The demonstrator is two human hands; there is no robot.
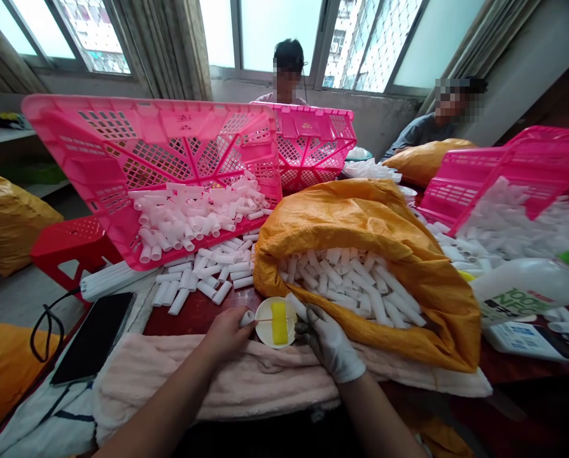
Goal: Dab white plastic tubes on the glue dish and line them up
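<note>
My bare left hand (226,337) is closed round a short white plastic tube (247,317) at the left of a small white dish (264,313). At the dish's right, my right hand (326,340), in a white glove with dark fingertips, is closed on another white tube (296,306). A yellow sponge-like piece (279,323) lies in the dish. Over it runs a thin reddish line, perhaps a thin stick, between the two hands; I cannot tell what it is. Behind the right hand, an orange woven sack (342,213) gapes open with many white tubes (346,280) in it.
A tilted pink basket (170,114) spills tubes at left; other pink baskets (475,172) stand behind and right. A phone (93,337) and power strip (115,280) lie left. A pinkish towel (170,375) lines the front edge. A bottle (527,286) lies right. Two people sit opposite.
</note>
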